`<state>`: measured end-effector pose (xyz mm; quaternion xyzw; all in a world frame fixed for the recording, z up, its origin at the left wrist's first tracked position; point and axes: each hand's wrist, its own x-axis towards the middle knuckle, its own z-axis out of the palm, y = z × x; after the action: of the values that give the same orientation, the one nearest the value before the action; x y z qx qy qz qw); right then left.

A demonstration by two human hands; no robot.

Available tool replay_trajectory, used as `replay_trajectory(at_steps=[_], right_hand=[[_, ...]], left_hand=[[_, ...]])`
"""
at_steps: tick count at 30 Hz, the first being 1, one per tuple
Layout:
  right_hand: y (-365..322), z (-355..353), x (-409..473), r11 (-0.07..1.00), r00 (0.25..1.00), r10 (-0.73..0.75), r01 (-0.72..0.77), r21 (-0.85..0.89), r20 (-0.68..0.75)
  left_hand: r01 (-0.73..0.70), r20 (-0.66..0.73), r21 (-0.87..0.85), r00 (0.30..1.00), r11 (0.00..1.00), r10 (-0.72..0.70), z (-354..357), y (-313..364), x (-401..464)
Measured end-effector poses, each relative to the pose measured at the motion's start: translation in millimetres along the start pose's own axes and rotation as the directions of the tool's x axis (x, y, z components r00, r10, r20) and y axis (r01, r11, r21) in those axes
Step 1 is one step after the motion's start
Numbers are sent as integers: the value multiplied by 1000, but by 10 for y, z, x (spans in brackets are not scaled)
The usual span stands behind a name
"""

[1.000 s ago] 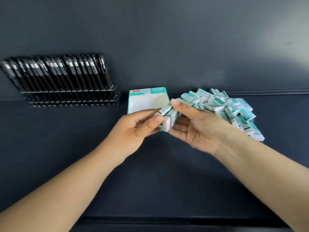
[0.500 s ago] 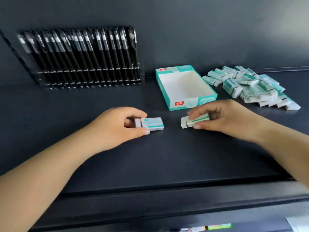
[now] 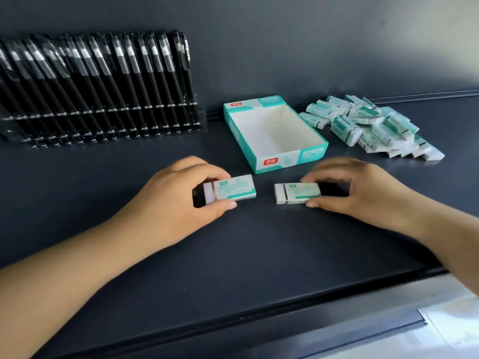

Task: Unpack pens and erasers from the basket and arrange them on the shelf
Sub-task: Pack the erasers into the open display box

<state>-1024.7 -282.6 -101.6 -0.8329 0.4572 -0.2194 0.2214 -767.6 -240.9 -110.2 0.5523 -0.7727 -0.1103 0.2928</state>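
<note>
Two white erasers in teal sleeves lie flat on the dark shelf [image 3: 246, 255]. My left hand [image 3: 176, 200] pinches the left eraser [image 3: 233, 189] between thumb and fingers. My right hand [image 3: 360, 190] pinches the right eraser [image 3: 296, 193] the same way. Behind them stands an empty teal and white eraser box [image 3: 305, 154], open at the top. A loose heap of several more erasers [image 3: 373, 128] lies to its right. A row of several black pens [image 3: 98, 84] leans against the back wall at the left.
The shelf's back wall [image 3: 285, 47] rises close behind the box and the pens. The shelf's front edge [image 3: 259, 314] runs across below my forearms, with a pale floor [image 3: 453, 330] beyond it at the bottom right.
A second ago both hands held the erasers together in the air by the box. They then came apart and down onto the shelf, one eraser in each hand.
</note>
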Motion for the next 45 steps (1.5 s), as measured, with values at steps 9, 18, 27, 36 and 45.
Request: replay_trajectory(at_steps=[9,18,27,36,45], right_hand=[[-15,-515,739,995,969,-93,87,-39,-230],[354,-186,1125,950,979,-203,189,-250,-30],[324,-77,1091,932,942,-333,336,-136,46],[267,-29,1721,837,950,-273,311,-451,149],[368,109,1690,860,931,-364,320,-398,-37]], left_hand=[[117,-279,-380,931,918,-234,80,-104,752],[193,-205,-443,929,875,-309,425,-365,1307],[226,-87,-439,953,869,-292,422,-486,1311],[227,-24,-462,963,858,-268,419,-553,1319],[230,2,-535,963,813,-271,412,-609,1348]])
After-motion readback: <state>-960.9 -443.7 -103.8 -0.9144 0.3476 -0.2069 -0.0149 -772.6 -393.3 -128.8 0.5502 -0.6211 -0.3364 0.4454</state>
